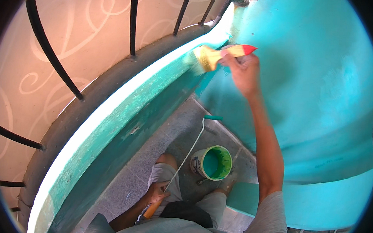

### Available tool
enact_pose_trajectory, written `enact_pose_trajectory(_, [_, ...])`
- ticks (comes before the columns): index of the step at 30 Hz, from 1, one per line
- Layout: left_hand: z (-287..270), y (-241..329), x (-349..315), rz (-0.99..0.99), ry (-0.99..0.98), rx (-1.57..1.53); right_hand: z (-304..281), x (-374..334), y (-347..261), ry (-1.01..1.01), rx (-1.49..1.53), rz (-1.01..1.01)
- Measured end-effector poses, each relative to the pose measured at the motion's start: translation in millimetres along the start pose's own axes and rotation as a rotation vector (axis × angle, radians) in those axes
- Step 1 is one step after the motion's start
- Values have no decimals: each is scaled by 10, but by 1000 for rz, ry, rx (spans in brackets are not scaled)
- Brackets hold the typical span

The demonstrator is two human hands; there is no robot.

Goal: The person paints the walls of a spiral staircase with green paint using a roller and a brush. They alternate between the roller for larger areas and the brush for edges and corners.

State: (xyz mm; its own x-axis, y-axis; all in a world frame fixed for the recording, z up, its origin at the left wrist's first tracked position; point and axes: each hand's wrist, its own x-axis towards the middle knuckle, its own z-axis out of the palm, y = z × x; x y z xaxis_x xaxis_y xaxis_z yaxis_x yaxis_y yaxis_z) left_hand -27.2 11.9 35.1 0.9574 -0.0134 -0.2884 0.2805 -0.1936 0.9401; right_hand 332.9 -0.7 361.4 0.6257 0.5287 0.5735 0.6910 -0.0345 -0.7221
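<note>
Right hand (243, 71) is up high, its grip closed around the yellow handle of a wide paintbrush (221, 56) with a red tip. The brush's long axis runs nearly level, red end pointing right of the grip, pale bristles fanning out to its left and pressing onto the top of the low curved wall (123, 121). So the ledge lies just left of and slightly below that grip, touching the bristles. The wall is rough plaster, patchy green over a whitish rim; the wall to the right (319, 81) is smoother, evenly turquoise.

Left hand (157, 195) hangs low, its grip closed on the orange handle of a paint roller (184, 158), whose thin metal shaft slants up and right of that grip to a small green sleeve. Just right of the shaft stands a round paint bucket (213, 162), green inside, on the speckled grey floor (150, 157). Black curved railing bars (133, 21) rise beyond the ledge.
</note>
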Motion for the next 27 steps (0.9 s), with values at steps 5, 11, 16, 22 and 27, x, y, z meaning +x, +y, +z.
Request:
enact_pose_trajectory(5, [-20, -54, -6, -32, -26, 11, 56, -15, -133, -19, -300, -200])
enact_pose_trajectory(11, [-30, -101, -11, -19, -6, 59, 601, -640, -555, -255, -416, -522])
enact_pose_trajectory(16, [50, -138, 15, -5, 20, 45, 765, -1148, -1146, -332, -59, -473])
enact_pose_trajectory(22, [13, -99, -13, 2, 20, 26, 706, -1040, -1059, -242, 314, -247])
enact_pose_trajectory(27, [43, -109, -3, 19, 20, 41, 400, -525, -470, 7, 37, 167])
